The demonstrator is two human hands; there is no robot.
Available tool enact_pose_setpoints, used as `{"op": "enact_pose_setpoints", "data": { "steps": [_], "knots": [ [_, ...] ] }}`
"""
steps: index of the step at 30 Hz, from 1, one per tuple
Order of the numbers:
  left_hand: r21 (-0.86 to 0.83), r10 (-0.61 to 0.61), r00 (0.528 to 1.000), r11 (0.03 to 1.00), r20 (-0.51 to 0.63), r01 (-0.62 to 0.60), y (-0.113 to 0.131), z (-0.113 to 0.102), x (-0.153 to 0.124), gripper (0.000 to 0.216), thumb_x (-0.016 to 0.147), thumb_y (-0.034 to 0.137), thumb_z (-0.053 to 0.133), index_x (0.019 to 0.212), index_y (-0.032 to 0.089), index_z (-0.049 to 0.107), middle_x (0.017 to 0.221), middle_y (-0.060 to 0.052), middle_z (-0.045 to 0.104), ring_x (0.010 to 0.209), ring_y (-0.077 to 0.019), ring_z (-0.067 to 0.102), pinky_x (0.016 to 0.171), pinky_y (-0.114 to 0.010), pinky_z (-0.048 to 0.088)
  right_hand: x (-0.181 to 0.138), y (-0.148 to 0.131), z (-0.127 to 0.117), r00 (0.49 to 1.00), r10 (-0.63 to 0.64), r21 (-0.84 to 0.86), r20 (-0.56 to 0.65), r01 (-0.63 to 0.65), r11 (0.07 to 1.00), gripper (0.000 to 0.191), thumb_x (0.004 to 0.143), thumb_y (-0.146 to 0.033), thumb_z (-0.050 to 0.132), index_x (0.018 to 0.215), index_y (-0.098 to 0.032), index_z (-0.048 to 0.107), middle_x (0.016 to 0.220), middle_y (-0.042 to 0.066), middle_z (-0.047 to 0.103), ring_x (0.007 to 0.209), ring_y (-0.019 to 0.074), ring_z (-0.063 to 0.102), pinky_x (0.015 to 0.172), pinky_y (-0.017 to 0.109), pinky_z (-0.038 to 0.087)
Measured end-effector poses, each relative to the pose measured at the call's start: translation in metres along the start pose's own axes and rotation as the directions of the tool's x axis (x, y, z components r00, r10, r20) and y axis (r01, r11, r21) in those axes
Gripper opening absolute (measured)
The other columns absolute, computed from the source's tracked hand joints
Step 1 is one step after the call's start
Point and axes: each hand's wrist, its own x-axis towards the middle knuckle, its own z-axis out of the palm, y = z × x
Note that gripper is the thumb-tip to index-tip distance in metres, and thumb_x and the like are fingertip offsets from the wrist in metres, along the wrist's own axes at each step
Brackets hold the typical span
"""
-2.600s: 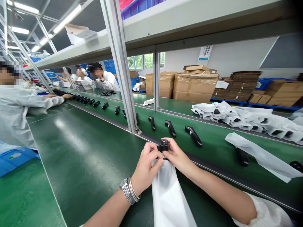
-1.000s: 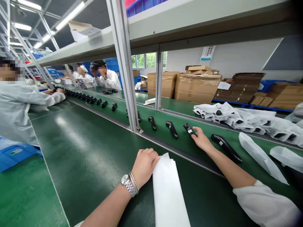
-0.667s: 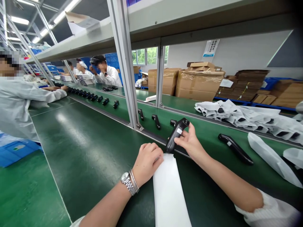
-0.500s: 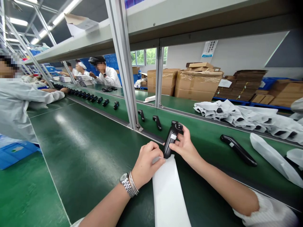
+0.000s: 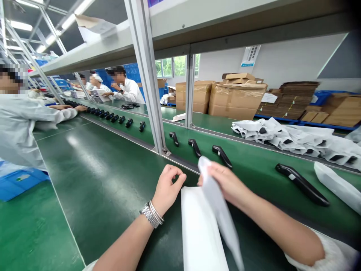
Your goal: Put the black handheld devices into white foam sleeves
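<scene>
My right hand (image 5: pixel 228 180) grips the upper end of a white sleeve bag (image 5: pixel 222 214), blurred by motion and slanting down toward me. Whether a black device is inside it, I cannot see. Below lies a flat white stack of sleeve bags (image 5: pixel 200 229) on the green bench. Just left of the stack's top end, my left hand (image 5: pixel 169 184) is raised with thumb and fingertips pinched into a ring, nothing visible in them. Beyond my right hand, a black handheld device (image 5: pixel 222 156) with an angled head lies on the green belt, and another black device (image 5: pixel 301 184) is farther right.
More black devices (image 5: pixel 114 118) line the belt to the left. A metal post (image 5: pixel 145 82) rises from the belt's edge under an overhead shelf (image 5: pixel 225 26). White-wrapped items (image 5: pixel 296 141) are piled behind. A co-worker's sleeve (image 5: pixel 56 114) reaches in from the left; cardboard boxes (image 5: pixel 237 99) stand at the back.
The black device in my right hand is out of sight; that hand now holds a white sleeve bag. My left hand has come off the bag's mouth. Devices on the belt have shifted right.
</scene>
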Motion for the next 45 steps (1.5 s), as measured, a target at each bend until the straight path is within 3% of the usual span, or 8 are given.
{"op": "enact_pose_setpoints", "data": {
  "steps": [3,7,10,15,21,28,35,45],
  "knots": [
    [0.184,-0.058,0.99,0.982,0.129,0.034,-0.007,-0.003,-0.001,0.018,0.082,0.038,0.06,0.079,0.02,0.057,0.086,-0.001,0.053,0.08,-0.017,0.051,0.073,-0.03,0.041,0.013,-0.018,-0.054,0.9,-0.288,-0.504,-0.328,0.091,0.859,0.031,0.089,-0.051,0.046,0.09,-0.022,0.058,0.074,0.003,0.065,0.067,0.0206,0.058,0.062,0.03,0.042],
    [0.294,-0.089,0.955,0.956,0.281,0.003,-0.009,-0.003,-0.004,0.023,0.071,0.038,0.069,0.079,0.021,0.057,0.083,0.001,0.055,0.079,-0.0186,0.052,0.077,-0.032,0.038,0.031,-0.018,-0.12,0.782,-0.556,-0.96,-0.28,-0.219,0.176,0.027,0.092,-0.036,0.039,0.081,-0.021,0.058,0.083,0.009,0.062,0.081,0.0273,0.057,0.068,0.035,0.04],
    [0.278,-0.043,0.952,0.959,0.304,-0.046,-0.007,-0.002,-0.005,0.012,0.078,0.027,0.059,0.07,0.019,0.053,0.076,0.002,0.055,0.075,-0.0165,0.052,0.074,-0.03,0.037,0.048,-0.002,-0.127,0.807,-0.556,-0.974,-0.2,-0.228,0.019,0.024,0.09,-0.032,0.042,0.097,-0.021,0.062,0.1,0.012,0.062,0.1,0.0313,0.055,0.081,0.039,0.041],
    [0.306,0.082,0.964,0.938,0.255,-0.16,-0.003,0.001,-0.004,0.028,0.091,0.028,0.045,0.067,0.019,0.053,0.074,0.0,0.059,0.075,-0.0166,0.054,0.077,-0.032,0.035,0.094,0.026,-0.081,0.93,-0.307,-0.93,-0.203,-0.085,0.358,0.032,0.085,-0.038,0.054,0.112,-0.023,0.058,0.114,0.01,0.06,0.107,0.0295,0.055,0.088,0.038,0.043],
    [0.261,0.137,0.953,0.942,0.271,-0.21,0.0,0.003,-0.006,0.019,0.093,0.023,0.044,0.081,0.021,0.058,0.078,0.001,0.062,0.076,-0.0154,0.055,0.083,-0.034,0.035,0.14,0.043,-0.064,0.915,-0.196,-0.772,-0.354,-0.167,0.613,0.05,0.082,-0.025,0.053,0.13,-0.016,0.045,0.112,0.017,0.06,0.102,0.0329,0.06,0.084,0.047,0.046],
    [0.231,0.182,0.957,0.944,0.228,-0.234,0.0,0.003,-0.007,0.011,0.088,0.021,0.052,0.078,0.021,0.054,0.08,0.002,0.057,0.079,-0.0156,0.052,0.086,-0.034,0.035,0.08,0.029,-0.04,0.973,-0.143,-0.16,-0.184,0.114,0.981,0.08,0.078,-0.033,0.063,0.142,-0.034,0.014,0.104,0.001,0.063,0.09,0.021,0.069,0.081,0.039,0.054],
    [0.065,0.195,0.968,0.976,0.16,-0.208,0.007,0.004,-0.012,0.009,0.079,0.02,0.066,0.075,0.02,0.059,0.088,0.0,0.053,0.089,-0.0172,0.053,0.089,-0.034,0.037,0.036,0.025,-0.006,0.981,-0.16,0.144,-0.105,0.174,0.974,0.096,0.068,-0.036,0.08,0.137,-0.043,0.013,0.11,0.001,0.057,0.083,0.021,0.068,0.078,0.043,0.055],
    [-0.206,0.099,0.985,0.97,-0.139,-0.127,0.014,0.003,-0.012,0.012,0.086,0.023,0.056,0.075,0.019,0.055,0.093,-0.003,0.045,0.096,-0.0182,0.049,0.086,-0.03,0.044,0.013,0.038,0.026,0.955,-0.122,-0.124,0.27,0.16,0.979,0.038,0.086,-0.056,0.057,0.098,-0.02,0.064,0.098,0.004,0.063,0.095,0.0228,0.059,0.084,0.034,0.047]
  ]
}}
